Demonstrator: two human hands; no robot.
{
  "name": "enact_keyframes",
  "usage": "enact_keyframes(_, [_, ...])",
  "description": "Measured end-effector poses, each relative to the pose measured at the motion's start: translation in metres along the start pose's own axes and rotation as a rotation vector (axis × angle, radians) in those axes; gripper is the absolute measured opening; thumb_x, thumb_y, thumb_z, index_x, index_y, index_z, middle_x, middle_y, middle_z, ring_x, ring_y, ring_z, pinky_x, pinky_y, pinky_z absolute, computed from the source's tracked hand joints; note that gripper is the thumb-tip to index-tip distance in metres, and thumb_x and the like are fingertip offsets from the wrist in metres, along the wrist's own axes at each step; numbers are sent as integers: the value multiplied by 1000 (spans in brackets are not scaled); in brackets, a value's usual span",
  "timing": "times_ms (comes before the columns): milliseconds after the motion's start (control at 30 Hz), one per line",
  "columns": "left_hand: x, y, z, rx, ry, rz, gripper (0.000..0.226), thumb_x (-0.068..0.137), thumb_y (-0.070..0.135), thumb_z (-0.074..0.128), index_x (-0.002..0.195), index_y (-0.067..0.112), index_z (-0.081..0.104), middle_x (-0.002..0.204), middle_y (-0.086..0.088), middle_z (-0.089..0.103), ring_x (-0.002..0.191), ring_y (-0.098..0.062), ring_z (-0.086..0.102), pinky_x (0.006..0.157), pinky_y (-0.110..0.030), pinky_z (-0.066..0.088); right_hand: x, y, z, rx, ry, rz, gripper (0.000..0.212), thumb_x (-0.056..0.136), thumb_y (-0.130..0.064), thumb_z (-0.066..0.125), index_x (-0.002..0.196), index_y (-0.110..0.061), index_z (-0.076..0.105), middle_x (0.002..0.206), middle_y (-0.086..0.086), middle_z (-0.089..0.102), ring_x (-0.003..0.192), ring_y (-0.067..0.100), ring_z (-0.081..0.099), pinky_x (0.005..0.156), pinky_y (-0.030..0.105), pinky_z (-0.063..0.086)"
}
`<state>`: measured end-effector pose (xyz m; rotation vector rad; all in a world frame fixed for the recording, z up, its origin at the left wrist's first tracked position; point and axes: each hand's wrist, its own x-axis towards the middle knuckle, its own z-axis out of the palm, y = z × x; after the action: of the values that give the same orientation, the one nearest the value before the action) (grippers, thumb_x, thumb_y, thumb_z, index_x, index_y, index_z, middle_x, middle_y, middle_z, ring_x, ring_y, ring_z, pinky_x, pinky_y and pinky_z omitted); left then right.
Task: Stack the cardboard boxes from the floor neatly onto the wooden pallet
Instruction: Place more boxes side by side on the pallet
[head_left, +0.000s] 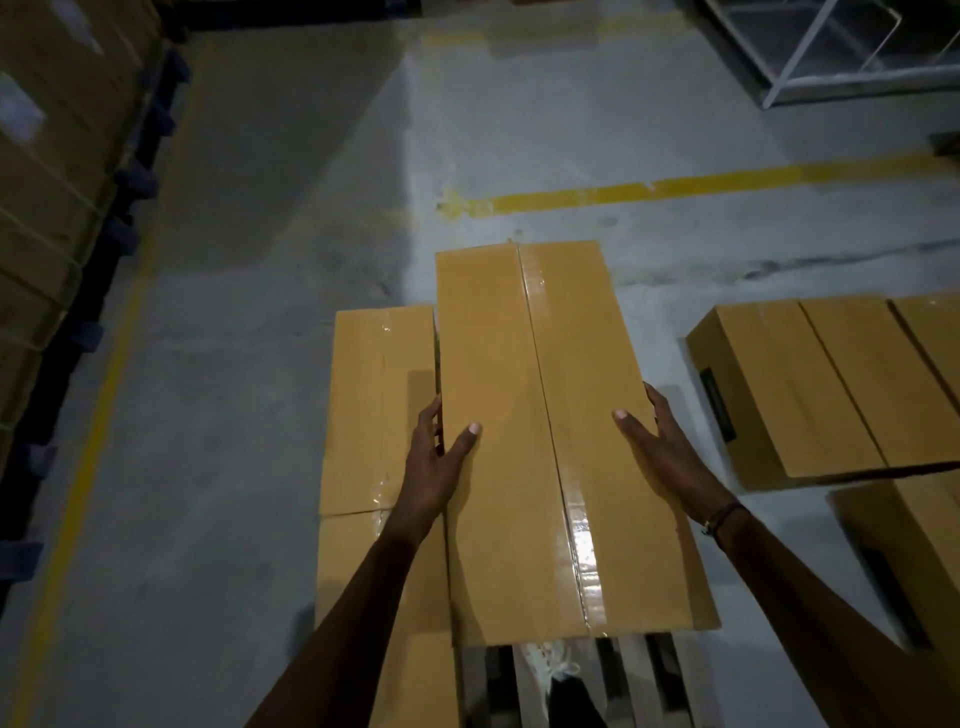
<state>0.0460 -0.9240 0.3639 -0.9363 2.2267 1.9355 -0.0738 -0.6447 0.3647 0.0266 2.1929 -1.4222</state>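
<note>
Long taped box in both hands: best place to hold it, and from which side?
Clamp the taped box across its two long side faces near mid-length, left hand from the left, right hand from the right. It is long and narrow, so the width fits between palms; the neighbouring box crowds its left face, so fingers enter from above.

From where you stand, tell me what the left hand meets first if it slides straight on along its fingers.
Nothing solid, seemingly: the left hand would run along the held box, beside the lower box, toward bare floor.

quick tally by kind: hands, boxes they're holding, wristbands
hands: 2, left hand and right hand
held cardboard box: 1
wristband: 1, on the right wrist
total: 4
</note>
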Motion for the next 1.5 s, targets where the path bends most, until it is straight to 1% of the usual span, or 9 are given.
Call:
enact_keyframes(167, [69,-34,23,-2,-34,-21,73,99,42,65,160,29,27,150,7,40,135,-9,38,115,-40,40,72,39,6,7,2,26,72,104,-48,56,165,-39,17,153,-26,25,141,-3,20,114,29,20])
enact_keyframes(367, [147,-89,38,50,-62,-61,75,99,42,65,161,27,25,152,9,40,136,-11,38,113,-38,40,149,86,30,21,-25,18,59,106,-41,54,155,-48,21,144,-34,34,135,-5,31,110,26,25])
enact_keyframes(567, [214,-149,42,231,-66,25,66,105,36,58,161,23,27,145,14,37,130,-4,33,106,-27,32,218,139,64,43,-42,35,70,105,-47,55,164,-38,19,158,-17,34,141,3,34,113,30,30])
enact_keyframes(700, [257,-205,37,425,-38,-68,86,91,71,45,164,31,22,172,-4,14,155,-28,18,122,-61,21,258,192,93,52,-81,24,84,90,-72,57,162,-46,21,164,-14,37,149,12,37,123,46,32])
enact_keyframes(800, [276,-242,35,534,-22,-93,89,86,73,34,164,32,23,174,-6,-1,158,-35,1,120,-71,8,278,220,115,51,-91,30,76,100,-62,54,164,-40,19,164,-15,36,147,7,35,123,41,29])
enact_keyframes(967, [293,-290,33,610,27,-47,84,90,69,26,164,31,21,174,-8,-6,158,-37,-9,119,-69,-2,296,246,143,47,-100,81,69,107,-48,47,166,-36,14,154,-19,35,137,3,35,110,30,31])
enact_keyframes(1100, [305,-312,36,643,64,-12,80,94,64,26,165,28,20,174,-9,-1,158,-39,-5,120,-70,1,309,273,159,66,-80,103,69,108,-51,44,167,-35,11,169,-11,26,149,8,30,125,38,25])
enact_keyframes(1367, [306,-347,42,704,169,77,70,98,60,31,163,34,28,174,-2,3,160,-30,-2,122,-59,5,321,295,172,50,-40,123,62,111,-46,36,166,-34,8,155,-21,24,140,1,22,115,30,20])
enact_keyframes(1500, [305,-353,43,684,212,101,67,99,62,37,161,35,33,174,1,8,160,-27,2,121,-58,7,322,298,173,31,-25,95,65,111,-47,37,167,-32,9,169,-9,23,143,3,25,115,30,21])
